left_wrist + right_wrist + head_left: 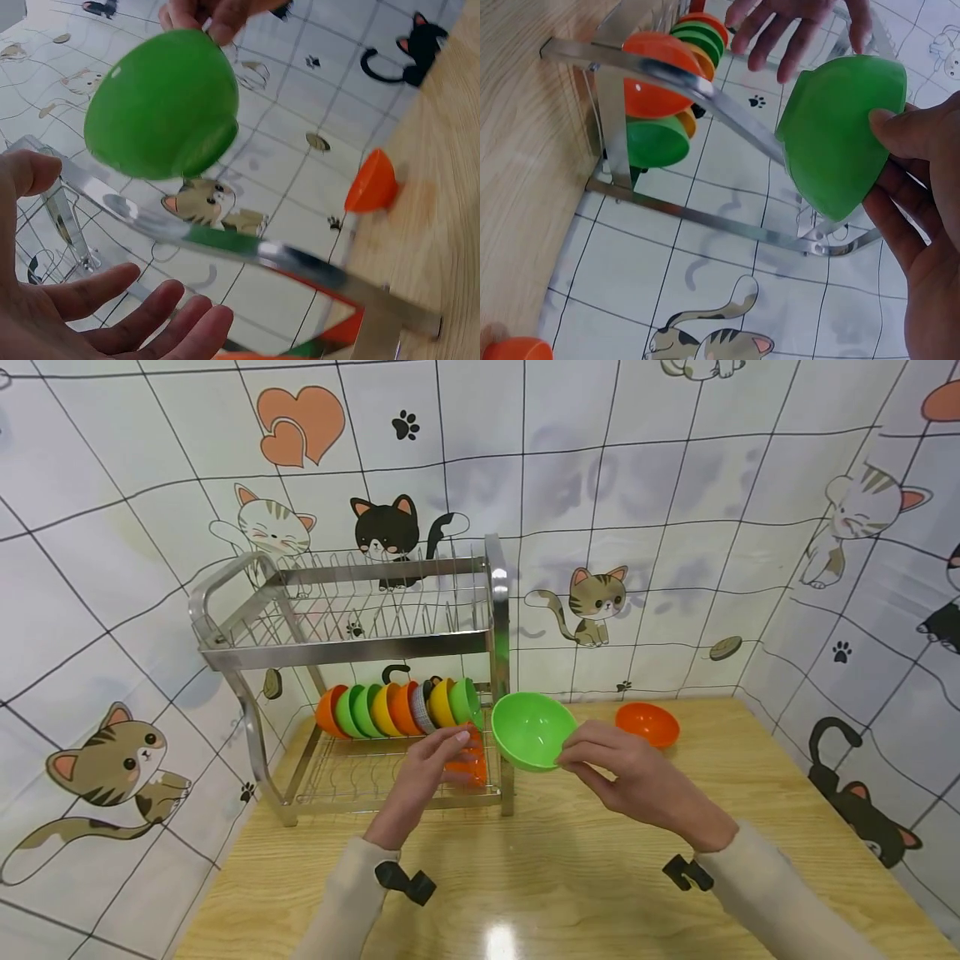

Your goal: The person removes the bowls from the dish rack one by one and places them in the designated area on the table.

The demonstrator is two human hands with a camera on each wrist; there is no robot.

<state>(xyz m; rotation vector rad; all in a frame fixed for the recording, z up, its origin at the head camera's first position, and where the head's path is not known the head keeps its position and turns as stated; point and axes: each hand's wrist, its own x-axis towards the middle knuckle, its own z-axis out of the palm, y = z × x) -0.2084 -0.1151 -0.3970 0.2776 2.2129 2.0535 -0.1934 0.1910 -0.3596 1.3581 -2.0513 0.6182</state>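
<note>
Green bowl (pixel 532 731): one, likely light and stiff, probably plastic; the glossy wall may slip, though breakage seems unlikely. Best hold, by judgement: the rim, where you have it. Located at the fingertips of your right hand (pixel 645 777), thumb and fingers pinching its right edge; raised clear of the bench (pixel 600 877), opening tilted toward you.

Your left hand (pixel 420 785): fingers wide, holding nothing, left of the bowl and apart from it.

Orange bowl (pixel 656 103): just beyond your left fingers, lower tier.

Metal rack (pixel 360 652): two tiers, behind your left fingers; row of bowls (pixel 386 710) along the lower back.

Second orange bowl (pixel 647 724): on the bench, beyond your right fingers.
</note>
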